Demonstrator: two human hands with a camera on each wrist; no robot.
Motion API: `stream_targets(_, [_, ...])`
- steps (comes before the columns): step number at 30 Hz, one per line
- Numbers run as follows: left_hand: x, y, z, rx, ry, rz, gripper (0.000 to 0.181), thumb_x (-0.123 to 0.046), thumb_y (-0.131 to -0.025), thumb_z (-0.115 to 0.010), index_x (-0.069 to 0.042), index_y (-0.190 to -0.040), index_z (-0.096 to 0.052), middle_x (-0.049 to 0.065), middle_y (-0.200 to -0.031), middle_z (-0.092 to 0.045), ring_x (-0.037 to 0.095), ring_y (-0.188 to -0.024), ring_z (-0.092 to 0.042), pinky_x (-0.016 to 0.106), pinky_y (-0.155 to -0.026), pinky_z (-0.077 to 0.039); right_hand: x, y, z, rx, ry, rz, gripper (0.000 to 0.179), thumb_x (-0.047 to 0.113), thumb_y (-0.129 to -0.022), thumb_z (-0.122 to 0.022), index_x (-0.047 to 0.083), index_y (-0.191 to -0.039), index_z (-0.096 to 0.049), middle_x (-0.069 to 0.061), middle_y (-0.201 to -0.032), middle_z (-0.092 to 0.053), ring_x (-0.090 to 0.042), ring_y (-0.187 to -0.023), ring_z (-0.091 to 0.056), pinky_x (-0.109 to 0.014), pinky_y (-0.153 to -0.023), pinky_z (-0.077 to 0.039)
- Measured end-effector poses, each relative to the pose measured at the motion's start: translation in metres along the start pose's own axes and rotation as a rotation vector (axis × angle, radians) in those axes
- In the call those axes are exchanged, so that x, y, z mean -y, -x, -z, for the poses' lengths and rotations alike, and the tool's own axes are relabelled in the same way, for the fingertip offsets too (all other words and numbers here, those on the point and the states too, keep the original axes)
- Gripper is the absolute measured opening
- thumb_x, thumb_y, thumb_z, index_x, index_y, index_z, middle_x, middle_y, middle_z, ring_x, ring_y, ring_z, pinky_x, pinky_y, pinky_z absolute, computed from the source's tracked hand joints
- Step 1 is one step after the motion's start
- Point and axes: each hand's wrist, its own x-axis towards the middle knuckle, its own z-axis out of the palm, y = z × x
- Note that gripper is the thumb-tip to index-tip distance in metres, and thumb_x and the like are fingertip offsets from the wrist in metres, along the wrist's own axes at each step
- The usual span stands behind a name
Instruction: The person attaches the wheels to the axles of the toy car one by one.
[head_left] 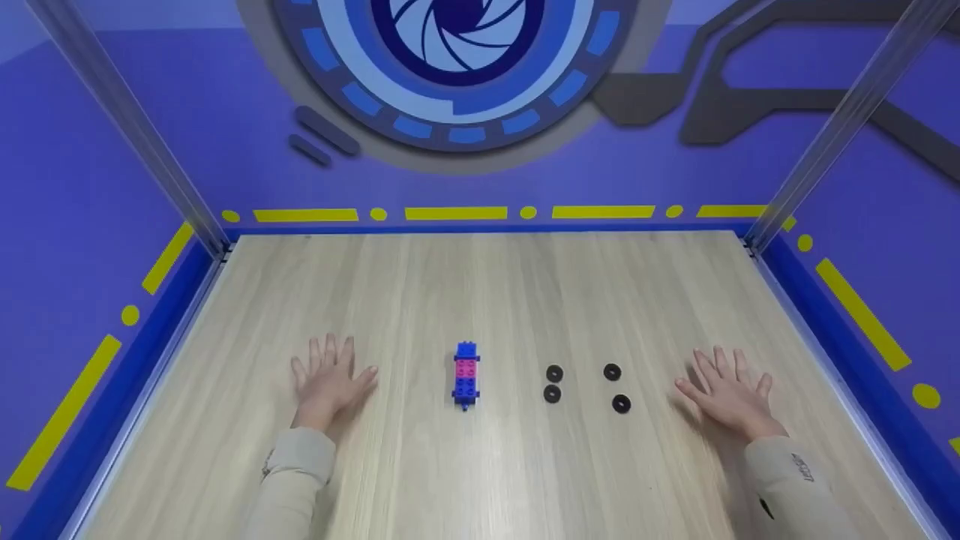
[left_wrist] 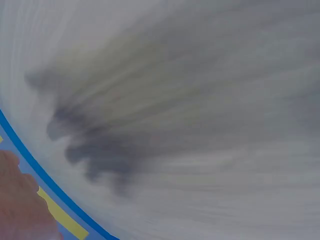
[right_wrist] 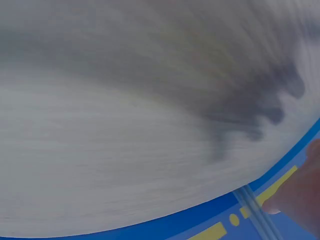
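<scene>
My left hand [head_left: 328,384] is spread with its fingers straight, over the left part of the table, and holds nothing. On the right, my right hand [head_left: 731,394] is likewise spread and holds nothing. Between them lies a toy vehicle body [head_left: 466,369] built from blue and pink blocks, with small stubs sticking out at its sides. Several small black wheels [head_left: 559,373] are on the table between this body and the right hand, two close together and two set farther right. In each wrist view only part of the hand shows at the lower outer corner, with its shadow on the tabletop.
The wood-grain table [head_left: 405,300] is enclosed by blue-purple panels [head_left: 480,187] with yellow markings at the back and sides. Clear upright posts [head_left: 832,127] stand at the two back corners. Metal rails [head_left: 862,442] run along the table's sides.
</scene>
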Motion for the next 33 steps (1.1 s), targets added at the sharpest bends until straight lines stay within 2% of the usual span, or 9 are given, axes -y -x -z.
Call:
stream_targets(10, [-0.031, -0.007, -0.007, -0.016, -0.021, -0.088, 0.073, -0.056, -0.085, -0.039, -0.014, -0.142, -0.017, 0.017, -0.148, -0.004, 0.038, -0.133, 0.009, 0.062, -0.098, 0.012, 0.023, -0.007, -0.008, -0.021, 0.036, 0.055, 0.08, 0.063, -0.082, -0.036, 0.011, -0.141, -0.02, -0.023, -0.145, -0.009, -0.043, -0.132, 0.007, -0.071, -0.089, 0.009])
stream_targets(17, [-0.052, -0.008, -0.008, -0.049, -0.016, -0.136, 0.072, -0.054, -0.084, -0.043, -0.017, -0.141, -0.02, 0.014, -0.148, -0.007, 0.037, -0.135, 0.003, 0.061, -0.1, 0.004, 0.041, -0.01, -0.012, -0.061, 0.036, 0.115, 0.079, 0.063, -0.081, -0.039, 0.013, -0.14, -0.024, -0.022, -0.145, -0.014, -0.042, -0.133, -0.001, -0.07, -0.092, 0.005])
stream_targets(23, [-0.071, -0.008, -0.011, -0.028, 0.017, -0.181, 0.072, -0.057, -0.084, -0.039, -0.019, -0.142, -0.018, 0.013, -0.149, -0.007, 0.036, -0.135, -0.001, 0.06, -0.102, -0.002, 0.056, -0.012, -0.013, -0.075, 0.007, 0.165, 0.074, 0.061, -0.081, -0.042, 0.018, -0.139, -0.027, -0.02, -0.145, -0.015, -0.04, -0.133, 0.0, -0.069, -0.093, 0.004])
stream_targets(33, [-0.096, -0.006, -0.02, 0.0, 0.062, -0.267, 0.071, -0.053, -0.084, -0.044, -0.021, -0.142, -0.018, 0.013, -0.148, -0.009, 0.036, -0.135, -0.004, 0.059, -0.103, -0.005, 0.075, -0.009, -0.02, -0.115, -0.002, 0.223, 0.07, 0.057, -0.079, -0.049, 0.02, -0.136, -0.034, -0.016, -0.146, -0.016, -0.039, -0.134, -0.003, -0.069, -0.094, 0.001])
